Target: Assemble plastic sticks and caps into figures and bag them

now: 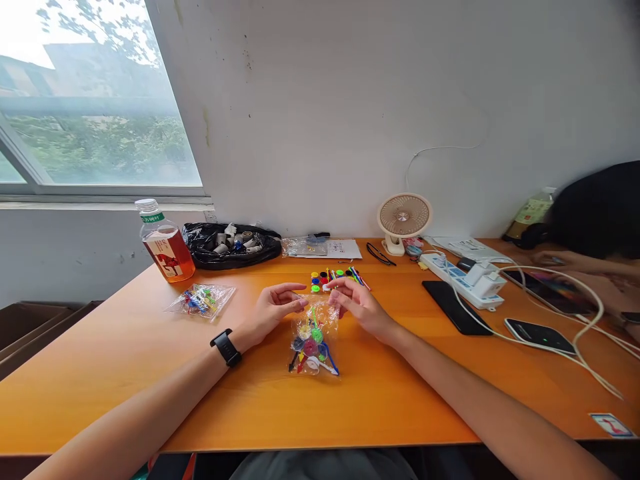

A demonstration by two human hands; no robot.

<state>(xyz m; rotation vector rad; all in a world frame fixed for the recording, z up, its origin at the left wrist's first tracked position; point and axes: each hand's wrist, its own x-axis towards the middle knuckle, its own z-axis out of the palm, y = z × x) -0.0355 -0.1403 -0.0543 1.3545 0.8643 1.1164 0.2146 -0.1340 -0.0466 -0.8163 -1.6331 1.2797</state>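
A clear plastic bag [314, 343] with several coloured plastic discs and arrow-shaped pieces inside hangs or lies at the middle of the table, its top edge between my hands. My left hand [276, 308] pinches the bag's upper left corner between thumb and fingers. On the other side my right hand [361, 307] has its thumb and fingers closed on the upper right corner. Just beyond the hands lie loose coloured discs and sticks [340, 277], partly hidden by my right hand. A second clear bag [203, 301] of coloured pieces rests left of my left hand.
At the left stands a bottle of amber drink [170, 250], beside a black plastic bag [233, 247] of grey items. A small fan [404, 217] is at the back. Rightward lie a power strip [460, 280] with cables, a black phone [455, 307] and another person's hands [590, 273].
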